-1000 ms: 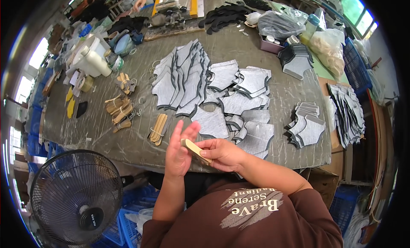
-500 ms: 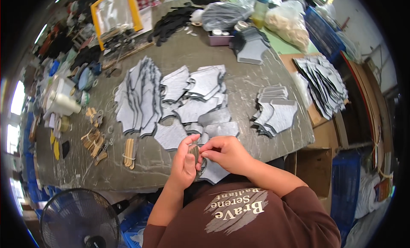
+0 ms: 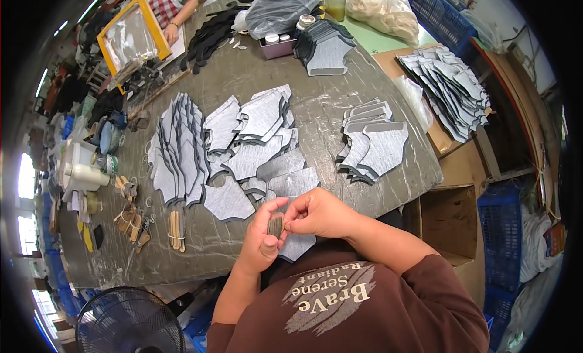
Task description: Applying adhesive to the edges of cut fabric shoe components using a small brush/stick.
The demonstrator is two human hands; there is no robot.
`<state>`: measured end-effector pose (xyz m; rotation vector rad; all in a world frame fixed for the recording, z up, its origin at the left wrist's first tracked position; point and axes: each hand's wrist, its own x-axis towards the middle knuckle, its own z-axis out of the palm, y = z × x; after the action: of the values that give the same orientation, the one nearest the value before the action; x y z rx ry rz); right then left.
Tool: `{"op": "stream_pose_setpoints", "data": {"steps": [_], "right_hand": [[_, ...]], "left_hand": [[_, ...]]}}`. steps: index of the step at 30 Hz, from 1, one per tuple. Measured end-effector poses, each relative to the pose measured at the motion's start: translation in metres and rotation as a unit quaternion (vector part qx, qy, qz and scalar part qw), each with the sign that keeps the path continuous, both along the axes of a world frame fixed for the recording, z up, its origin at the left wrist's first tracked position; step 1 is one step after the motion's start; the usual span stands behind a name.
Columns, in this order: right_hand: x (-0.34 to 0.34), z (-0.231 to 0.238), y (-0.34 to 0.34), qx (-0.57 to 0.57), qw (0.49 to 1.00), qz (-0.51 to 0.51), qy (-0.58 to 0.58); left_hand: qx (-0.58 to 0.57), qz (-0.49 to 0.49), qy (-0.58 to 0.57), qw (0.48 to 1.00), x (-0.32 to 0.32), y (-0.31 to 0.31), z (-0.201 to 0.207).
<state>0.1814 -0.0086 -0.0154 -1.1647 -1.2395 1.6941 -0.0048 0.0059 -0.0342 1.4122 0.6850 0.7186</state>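
My left hand [image 3: 260, 239] is closed around a small olive-grey roll [image 3: 275, 226] that looks like tape. Against the roll's right edge my right hand [image 3: 317, 214] pinches with thumb and forefinger; whatever lies between those fingertips is too small to make out. Below both hands, partly covered by them, a grey cut piece [image 3: 297, 247] lies at the table's near edge. Just beyond the hands spread overlapping grey cut pieces [image 3: 255, 158] with dark edges and curved notches. To their left stands a dense row of similar pieces [image 3: 177, 147].
A smaller stack of grey pieces [image 3: 379, 146] lies to the right, another [image 3: 328, 52] at the back. Bundled wooden sticks [image 3: 176, 231] lie on the left. A fan [image 3: 129, 321] stands near left. Far left, a co-worker's hand [image 3: 172, 32] is by a yellow frame [image 3: 159, 40].
The view has shifted, so the table's contents sit farther left. My hands stay together at the roll, whose side shows more now. The co-worker's arm has come into fuller view.
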Motion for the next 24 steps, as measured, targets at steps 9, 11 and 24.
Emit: {"op": "stream_pose_setpoints", "data": {"steps": [9, 11, 24], "right_hand": [[-0.002, -0.015, -0.004, -0.013, 0.971, -0.014, 0.238], [0.002, -0.019, -0.007, -0.001, 0.974, -0.001, 0.226], [0.029, -0.036, -0.005, 0.093, 0.950, -0.243, 0.172]], "left_hand": [[-0.175, 0.188, -0.162, 0.953, 0.007, 0.002, -0.004], [-0.033, 0.156, -0.065, 0.985, 0.002, 0.005, 0.008], [-0.133, 0.177, 0.032, 0.975, -0.019, 0.013, -0.005]]}}
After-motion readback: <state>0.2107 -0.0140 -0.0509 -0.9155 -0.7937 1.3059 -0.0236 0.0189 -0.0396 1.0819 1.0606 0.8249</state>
